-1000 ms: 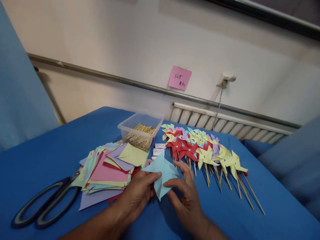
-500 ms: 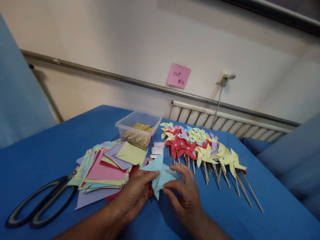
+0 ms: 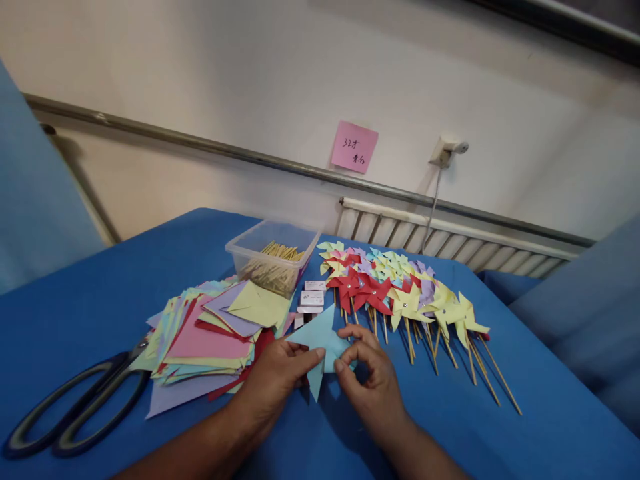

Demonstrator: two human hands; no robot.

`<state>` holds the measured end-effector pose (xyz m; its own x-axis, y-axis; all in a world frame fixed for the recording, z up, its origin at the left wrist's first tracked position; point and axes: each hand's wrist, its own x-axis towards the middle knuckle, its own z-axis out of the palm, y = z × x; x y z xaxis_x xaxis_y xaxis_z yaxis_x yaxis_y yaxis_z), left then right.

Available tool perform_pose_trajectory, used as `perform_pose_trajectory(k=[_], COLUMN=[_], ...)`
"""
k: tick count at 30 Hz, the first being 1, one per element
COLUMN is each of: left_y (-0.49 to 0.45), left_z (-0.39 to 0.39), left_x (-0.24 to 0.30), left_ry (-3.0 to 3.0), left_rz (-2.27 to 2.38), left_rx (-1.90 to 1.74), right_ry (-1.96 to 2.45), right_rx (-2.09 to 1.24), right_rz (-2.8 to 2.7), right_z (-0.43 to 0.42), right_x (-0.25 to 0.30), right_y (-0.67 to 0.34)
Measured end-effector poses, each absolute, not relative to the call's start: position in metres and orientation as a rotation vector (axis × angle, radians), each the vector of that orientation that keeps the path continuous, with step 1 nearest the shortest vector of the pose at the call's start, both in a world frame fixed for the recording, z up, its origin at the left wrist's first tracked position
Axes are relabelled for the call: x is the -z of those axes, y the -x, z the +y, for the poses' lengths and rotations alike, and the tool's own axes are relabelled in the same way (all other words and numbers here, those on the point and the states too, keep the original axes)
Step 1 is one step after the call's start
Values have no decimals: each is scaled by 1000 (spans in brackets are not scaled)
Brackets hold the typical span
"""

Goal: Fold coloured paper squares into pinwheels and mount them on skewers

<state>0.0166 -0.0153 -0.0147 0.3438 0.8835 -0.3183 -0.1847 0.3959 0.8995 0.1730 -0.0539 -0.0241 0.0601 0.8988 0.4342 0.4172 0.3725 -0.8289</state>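
Note:
A light blue paper pinwheel [image 3: 320, 331], without a stick in view, is held between my two hands above the blue cloth. My left hand [image 3: 281, 373] pinches it with the thumb on top near its middle; the fingers beneath are partly hidden. On the other side, my right hand [image 3: 371, 373] is closed on its right-hand part, thumb and fingers bending the paper. Left of my left hand lies a loose pile of coloured paper squares [image 3: 210, 340]. Just beyond the pinwheel are a few small white boxes [image 3: 313, 298].
Large dark-handled scissors [image 3: 83, 407] lie at the left. A clear plastic box [image 3: 243, 250] of thin sticks stands behind the paper. Several finished pinwheels [image 3: 407, 305] on sticks lie at the right. A radiator [image 3: 390, 230] and a pink note [image 3: 355, 147] are at the wall.
My right thumb and fingers have moved up and curled the right part of the blue paper inward. My left hand keeps its pinch. The camera view has shifted slightly.

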Motion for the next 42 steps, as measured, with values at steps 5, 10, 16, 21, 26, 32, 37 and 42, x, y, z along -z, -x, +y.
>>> perform_pose_trajectory(k=[5, 10, 16, 21, 26, 32, 37, 42], left_y=[-19, -19, -21, -22, -22, -21, -19, -16], left_z=[-16, -16, -17, -18, -16, -14, -14, -17], left_x=[10, 11, 7, 7, 12, 13, 12, 6], left_ry=[-827, -809, -813, -817, -847, -934, -913, -1077], left_rz=[964, 998, 998, 989, 1015, 1062, 941, 807], left_rx=[-799, -806, -832, -838, -822, -876, -817, -584], right_ry=[1234, 1238, 1236, 1253, 1257, 1202, 1057, 918], right_rx=[-564, -561, -544, -572, -589, -700, -1187, -1589], right_rz=[-1537, -1546, -1535, -1516, -1502, -1425, -960, -938], right_z=[-52, -53, -54, -53, -53, -57, -51, -48], right_x=[24, 22, 24, 25, 27, 21, 24, 27], right_y=[-174, -173, -172, -172, -172, -170, -177, -182])
